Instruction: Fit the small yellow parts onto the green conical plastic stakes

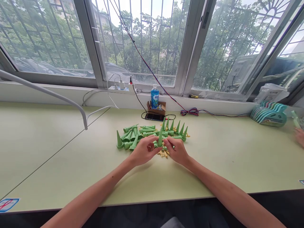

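Note:
My left hand (143,151) is closed around the base of a green plastic cone spike (160,138), which stands point up between my hands. Right beside it, my right hand (177,152) is closed in a pinch at the spike's side. What its fingertips hold, if anything, is too small to make out. Behind and left of my hands lies a pile of loose green spikes (127,136). Several more spikes (181,129) stand upright at the right, with small yellow parts among them. Small yellow plastic pieces (163,154) lie on the table just under my hands.
On the pale green table (237,158), a phone (154,117) lies before a cardboard box (162,107) with a blue bottle (155,97). Coiled wires (190,111) and a stack of teal items (268,114) lie rightward. A white bent arm (59,90) crosses the left. Another person's hand (299,136) shows far right.

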`<state>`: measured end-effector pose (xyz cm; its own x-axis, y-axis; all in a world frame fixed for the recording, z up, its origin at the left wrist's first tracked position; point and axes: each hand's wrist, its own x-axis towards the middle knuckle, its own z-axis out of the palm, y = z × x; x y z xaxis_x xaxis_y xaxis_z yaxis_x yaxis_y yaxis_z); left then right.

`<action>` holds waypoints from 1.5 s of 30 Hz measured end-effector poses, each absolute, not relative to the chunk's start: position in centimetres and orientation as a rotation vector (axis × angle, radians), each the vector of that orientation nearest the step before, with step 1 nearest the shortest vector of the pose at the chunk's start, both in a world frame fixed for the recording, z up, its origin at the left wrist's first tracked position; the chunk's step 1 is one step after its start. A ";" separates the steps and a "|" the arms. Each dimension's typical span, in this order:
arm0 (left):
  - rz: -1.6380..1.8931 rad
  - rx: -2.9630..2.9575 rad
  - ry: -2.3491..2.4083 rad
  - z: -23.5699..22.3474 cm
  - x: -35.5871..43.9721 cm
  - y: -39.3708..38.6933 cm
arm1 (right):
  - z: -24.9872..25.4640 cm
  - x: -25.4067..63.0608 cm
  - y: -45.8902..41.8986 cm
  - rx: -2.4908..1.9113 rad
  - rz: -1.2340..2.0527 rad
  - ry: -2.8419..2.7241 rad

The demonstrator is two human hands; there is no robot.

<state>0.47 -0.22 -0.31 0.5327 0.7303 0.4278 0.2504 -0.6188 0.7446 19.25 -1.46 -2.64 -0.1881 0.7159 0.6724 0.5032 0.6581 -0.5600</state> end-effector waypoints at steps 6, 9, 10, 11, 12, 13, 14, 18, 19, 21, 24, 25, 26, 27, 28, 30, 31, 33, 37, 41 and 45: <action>1.066 2.270 0.760 -1.2 0.3 0.2 | -2.7 19.2 -1.4 -0.995 0.267 -1.834; 1.101 2.316 0.771 -1.2 0.3 0.2 | -2.8 19.2 -1.4 -1.003 0.272 -1.834; 1.105 2.328 0.777 -1.2 0.3 0.2 | -2.8 19.2 -1.4 -1.004 0.275 -1.834; 1.109 2.336 0.783 -1.1 0.3 0.2 | -2.8 19.2 -1.4 -1.005 0.278 -1.832; 1.111 2.341 0.790 -1.1 0.3 0.2 | -2.8 19.2 -1.4 -1.006 0.280 -1.828; 1.112 2.341 0.795 -1.0 0.3 0.2 | -2.8 19.1 -1.5 -1.007 0.281 -1.822; 1.110 2.340 0.801 -1.0 0.3 0.2 | -2.8 19.1 -1.5 -1.009 0.279 -1.813; 1.134 2.292 0.854 -0.9 0.4 0.3 | -2.6 18.9 -1.6 -1.026 0.261 -1.763; 1.147 2.270 0.875 -0.9 0.5 0.3 | -2.5 18.9 -1.6 -1.035 0.255 -1.749; 1.175 2.211 0.930 -0.7 0.6 0.2 | -2.5 18.9 -1.6 -1.047 0.244 -1.724; 1.191 2.073 0.996 -0.3 0.6 0.1 | -2.3 19.1 -1.6 -1.042 0.222 -1.706; 1.182 2.018 1.006 -0.2 0.7 0.0 | -2.3 19.1 -1.7 -1.035 0.210 -1.707; 1.161 1.963 1.009 -0.1 0.7 0.0 | -2.2 19.1 -1.7 -1.026 0.197 -1.709; 1.124 1.916 1.003 -0.1 0.6 0.0 | -2.1 19.2 -1.7 -1.014 0.182 -1.713; 1.074 1.875 0.992 -0.1 0.6 0.0 | -2.1 19.2 -1.8 -1.000 0.167 -1.717; 0.951 1.811 0.956 -0.1 0.6 0.1 | -2.1 19.2 -1.8 -0.967 0.138 -1.731; 0.891 1.780 0.930 -0.1 0.6 0.1 | -2.1 19.2 -1.9 -0.951 0.123 -1.743; 0.793 1.713 0.874 -0.1 0.6 0.1 | -2.1 19.2 -1.9 -0.921 0.096 -1.777; 0.722 1.627 0.826 0.1 0.5 0.0 | -2.2 19.1 -1.9 -0.874 0.092 -1.856; 0.758 1.649 0.840 0.2 0.2 0.0 | -2.1 19.1 -2.0 -0.825 0.126 -1.882; 0.776 1.710 0.842 0.2 0.0 0.0 | -2.1 19.1 -2.0 -0.850 0.164 -1.851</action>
<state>0.00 -0.04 0.18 0.5458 0.8321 0.0983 0.1656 -0.2221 0.9608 19.08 -2.04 -2.10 -0.2036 0.6200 0.7577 0.4772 0.7386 -0.4762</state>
